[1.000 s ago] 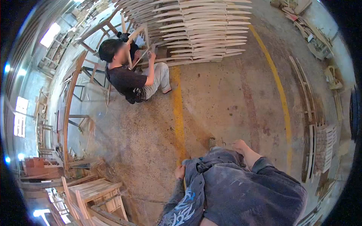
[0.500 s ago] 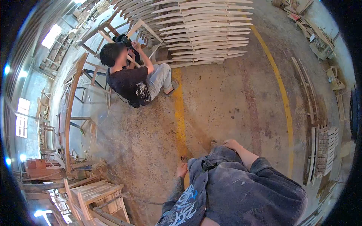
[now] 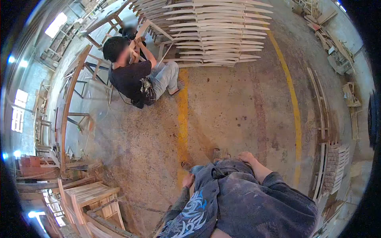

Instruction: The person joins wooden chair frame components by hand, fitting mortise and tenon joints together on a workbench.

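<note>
Both hands hold nothing: left hand loosely curled beside trousers, right hand resting on them.

Left hand: hangs low at the wearer's side, fingers loosely curled, nothing in it; it lies against the edge of the dusty blue-grey jacket.
Right hand: bare, resting at the top edge of the jacket, fingers bent, nothing visibly gripped.
Jacket: worn denim-like cloth, dust-streaked, with a pale blue swirling print on the left sleeve; it fills the lower middle of the view.
Floor: stained concrete just beyond both hands, crossed by a yellow painted line.
</note>
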A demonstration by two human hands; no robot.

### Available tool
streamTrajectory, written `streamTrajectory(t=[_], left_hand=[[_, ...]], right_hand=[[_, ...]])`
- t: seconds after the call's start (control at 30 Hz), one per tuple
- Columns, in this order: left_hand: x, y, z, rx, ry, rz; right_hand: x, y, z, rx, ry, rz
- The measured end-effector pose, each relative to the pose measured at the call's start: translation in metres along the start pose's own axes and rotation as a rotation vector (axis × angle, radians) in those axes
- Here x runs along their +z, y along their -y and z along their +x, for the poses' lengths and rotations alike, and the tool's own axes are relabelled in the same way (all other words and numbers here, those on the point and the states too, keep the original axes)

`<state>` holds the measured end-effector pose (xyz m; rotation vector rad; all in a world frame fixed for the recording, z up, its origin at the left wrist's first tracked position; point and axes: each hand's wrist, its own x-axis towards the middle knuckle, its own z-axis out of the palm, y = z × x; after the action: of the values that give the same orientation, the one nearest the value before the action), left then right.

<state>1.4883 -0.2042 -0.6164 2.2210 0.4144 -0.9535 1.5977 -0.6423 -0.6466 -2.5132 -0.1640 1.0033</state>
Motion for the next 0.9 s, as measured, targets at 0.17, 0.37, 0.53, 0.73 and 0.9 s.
streamTrajectory(t=[0.17, 0.37, 0.53, 0.73, 0.9], left_hand=[[-0.010, -0.015, 0.005, -0.036, -0.035, -0.216], [-0.001, -0.018, 0.007, -0.058, -0.182, -0.396], [-0.002, -0.015, -0.004, -0.082, -0.080, -0.420], [0.017, 0.010, 0.002, -0.076, -0.104, -0.089], [0.008, 0.000, -0.011, -0.083, -0.019, -0.056]], right_hand=[[0.018, -0.010, 0.024, -0.202, -0.029, -0.091], [-0.035, 0.047, -0.002, 0.098, 0.062, 0.015], [-0.037, 0.045, -0.009, 0.091, 0.106, 0.005], [-0.024, 0.038, -0.008, 0.094, 0.089, -0.006], [-0.041, 0.053, -0.021, 0.139, 0.118, 0.040]])
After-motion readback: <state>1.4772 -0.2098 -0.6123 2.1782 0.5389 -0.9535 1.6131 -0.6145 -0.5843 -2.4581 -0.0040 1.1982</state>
